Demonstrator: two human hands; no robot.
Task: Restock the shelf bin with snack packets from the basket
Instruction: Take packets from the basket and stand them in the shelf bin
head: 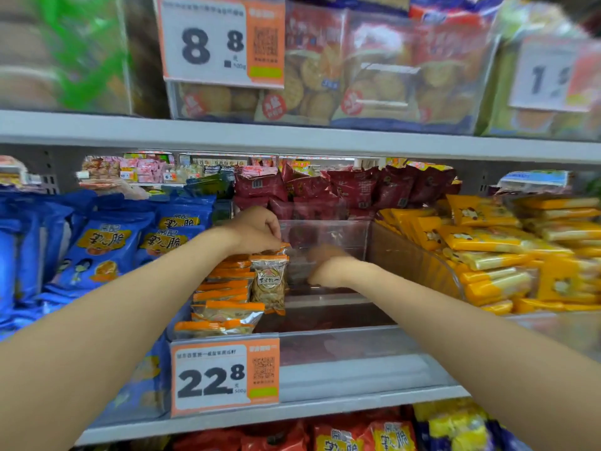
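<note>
**Left hand pinches a packet in the clear bin**

We see the left hand reaching into the clear plastic shelf bin in the middle of the frame. Its fingers are curled. Thumb and fingertips pinch the orange top seal of a clear snack packet with a round label. The packet is upright with its label towards us. It touches the stack of flat orange-edged packets that fills the nine o'clock side of the bin.

At three o'clock from the held packet, the right hand is inside the bin. It is smeared by motion blur, so we cannot tell how far its fingers are bent or whether they hold anything.

An orange-and-white price card reading 22.8 sits on the bin's front wall, at six o'clock from the stack. Blue pillow packets lie at nine o'clock from the bin. Yellow packets fill a neighbouring clear bin at three o'clock, and dark red packets lie behind at twelve o'clock. Above the grey shelf board, packs of round biscuits stand behind a price card reading 8.8.
</note>
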